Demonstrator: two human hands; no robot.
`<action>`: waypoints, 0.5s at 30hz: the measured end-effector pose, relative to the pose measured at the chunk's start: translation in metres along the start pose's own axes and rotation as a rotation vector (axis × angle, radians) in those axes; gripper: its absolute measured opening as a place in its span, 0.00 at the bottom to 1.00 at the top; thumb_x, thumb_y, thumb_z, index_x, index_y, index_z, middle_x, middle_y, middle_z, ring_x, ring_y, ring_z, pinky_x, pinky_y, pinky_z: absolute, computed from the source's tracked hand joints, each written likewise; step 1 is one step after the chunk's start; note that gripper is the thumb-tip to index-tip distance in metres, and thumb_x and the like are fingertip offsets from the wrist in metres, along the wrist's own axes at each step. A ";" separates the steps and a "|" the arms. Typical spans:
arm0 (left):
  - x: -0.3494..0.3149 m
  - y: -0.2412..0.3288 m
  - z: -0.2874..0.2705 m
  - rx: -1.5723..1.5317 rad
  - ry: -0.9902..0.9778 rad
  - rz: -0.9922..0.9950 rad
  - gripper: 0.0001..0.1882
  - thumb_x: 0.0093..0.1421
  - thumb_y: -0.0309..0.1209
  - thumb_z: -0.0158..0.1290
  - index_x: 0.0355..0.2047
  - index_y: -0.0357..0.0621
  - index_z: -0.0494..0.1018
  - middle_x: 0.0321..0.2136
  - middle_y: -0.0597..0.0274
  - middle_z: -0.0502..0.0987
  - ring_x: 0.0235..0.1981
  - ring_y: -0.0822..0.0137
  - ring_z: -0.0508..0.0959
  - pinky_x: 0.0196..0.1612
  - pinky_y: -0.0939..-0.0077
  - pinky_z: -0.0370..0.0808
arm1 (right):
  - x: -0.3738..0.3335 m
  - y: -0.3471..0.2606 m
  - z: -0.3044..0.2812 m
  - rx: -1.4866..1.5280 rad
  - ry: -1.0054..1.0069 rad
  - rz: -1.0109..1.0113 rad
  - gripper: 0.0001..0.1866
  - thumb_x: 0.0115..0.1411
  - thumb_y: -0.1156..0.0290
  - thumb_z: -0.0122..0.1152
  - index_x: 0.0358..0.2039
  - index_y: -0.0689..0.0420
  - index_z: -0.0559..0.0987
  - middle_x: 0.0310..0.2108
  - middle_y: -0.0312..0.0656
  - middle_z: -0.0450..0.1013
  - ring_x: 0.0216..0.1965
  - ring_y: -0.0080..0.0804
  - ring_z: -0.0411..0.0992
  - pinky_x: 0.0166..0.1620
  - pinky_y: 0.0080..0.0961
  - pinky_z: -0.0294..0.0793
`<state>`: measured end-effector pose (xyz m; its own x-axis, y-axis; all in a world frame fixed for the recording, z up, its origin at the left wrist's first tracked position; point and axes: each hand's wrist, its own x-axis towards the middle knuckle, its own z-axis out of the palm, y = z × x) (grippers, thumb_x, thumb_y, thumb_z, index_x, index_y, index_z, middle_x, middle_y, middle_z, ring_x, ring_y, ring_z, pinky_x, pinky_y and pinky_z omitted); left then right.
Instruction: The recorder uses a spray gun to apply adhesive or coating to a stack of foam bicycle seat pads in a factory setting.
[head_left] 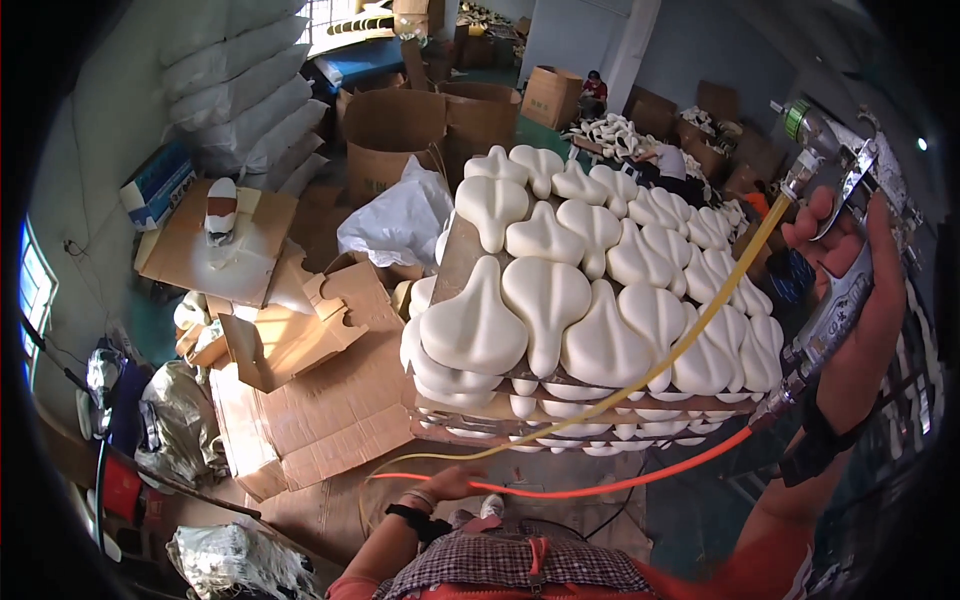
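Observation:
My right hand, raised at the right, is wrapped round the handle of a metal spray gun. Fingers lie by its trigger. A yellow hose runs from the gun's front end down to the left, and an orange hose leaves the base of its handle. Low in the middle, my left hand is closed round the orange hose, its fingers partly hidden. Between the hands and beyond them stands a stack of boards bearing rows of cream saddle-shaped foam pads; the nearest lie just past the hoses.
Flattened cardboard and an open carton lie left of the stack. A single pad with a brown patch rests on a cardboard sheet. Large cardboard drums, white sacks and people by a pad heap are farther back.

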<state>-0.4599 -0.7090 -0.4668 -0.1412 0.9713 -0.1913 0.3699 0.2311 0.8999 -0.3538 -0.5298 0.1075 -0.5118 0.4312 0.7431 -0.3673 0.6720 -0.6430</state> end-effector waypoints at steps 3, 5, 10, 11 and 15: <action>0.034 0.008 0.036 0.026 -0.156 0.104 0.29 0.57 0.47 0.55 0.54 0.45 0.67 0.46 0.52 0.75 0.50 0.56 0.73 0.55 0.67 0.67 | -0.009 -0.010 0.009 -0.145 0.044 0.146 0.21 0.68 0.59 0.39 0.39 0.65 0.74 0.31 0.43 0.72 0.35 0.28 0.70 0.46 0.28 0.69; 0.042 -0.001 0.023 -0.103 -0.323 -0.096 0.37 0.52 0.50 0.59 0.57 0.43 0.63 0.55 0.47 0.67 0.54 0.52 0.69 0.56 0.63 0.65 | -0.015 -0.008 0.015 -0.182 0.029 0.181 0.19 0.67 0.61 0.41 0.39 0.65 0.74 0.30 0.42 0.72 0.34 0.27 0.70 0.45 0.27 0.70; 0.088 -0.012 0.040 -0.316 0.249 0.306 0.41 0.50 0.32 0.63 0.61 0.43 0.55 0.57 0.50 0.63 0.58 0.58 0.63 0.59 0.66 0.62 | -0.019 0.032 0.028 -0.125 -0.346 0.536 0.11 0.59 0.74 0.56 0.42 0.65 0.73 0.31 0.38 0.73 0.31 0.23 0.71 0.39 0.21 0.72; 0.104 0.006 0.047 -0.288 0.206 0.282 0.42 0.50 0.32 0.63 0.62 0.43 0.54 0.58 0.50 0.62 0.59 0.57 0.62 0.61 0.66 0.61 | -0.018 0.050 0.029 -0.113 -0.458 0.566 0.14 0.59 0.75 0.57 0.44 0.65 0.72 0.31 0.38 0.73 0.31 0.22 0.71 0.38 0.20 0.72; 0.141 0.082 0.071 -0.140 0.003 0.405 0.38 0.54 0.39 0.56 0.63 0.47 0.53 0.59 0.47 0.62 0.60 0.54 0.62 0.62 0.63 0.58 | -0.013 0.093 0.034 -0.201 -0.617 0.615 0.19 0.58 0.74 0.59 0.50 0.65 0.69 0.31 0.36 0.73 0.30 0.18 0.72 0.35 0.17 0.72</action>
<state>-0.3840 -0.5492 -0.4481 -0.0129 0.9818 0.1893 0.2675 -0.1790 0.9468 -0.4077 -0.4936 0.0324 -0.9216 0.3880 0.0083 0.2230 0.5469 -0.8069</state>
